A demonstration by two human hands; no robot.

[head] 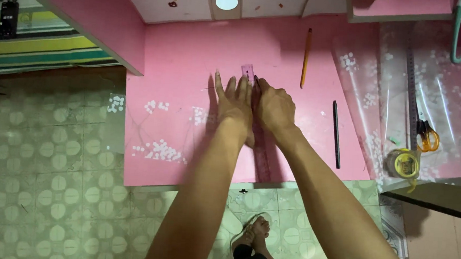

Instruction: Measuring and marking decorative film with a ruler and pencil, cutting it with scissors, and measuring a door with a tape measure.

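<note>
A pink board (176, 57) lies on the tiled floor, covered by a clear film with white flower prints (157, 150). A long translucent pink ruler (261, 160) lies along the board from near to far. My left hand (235, 100) presses flat on the ruler with fingers spread. My right hand (273, 106) is right beside it, fingers closed on a thin dark tool held against the ruler's right edge near its far end (248, 70). The tool itself is mostly hidden by my fingers.
A yellow pencil (305, 57) and a black pen (337, 133) lie on the board to the right. Farther right are a metal ruler (411, 92), orange-handled scissors (427, 137) and a yellow tape roll (403, 163). My foot (256, 235) shows below on green tiles.
</note>
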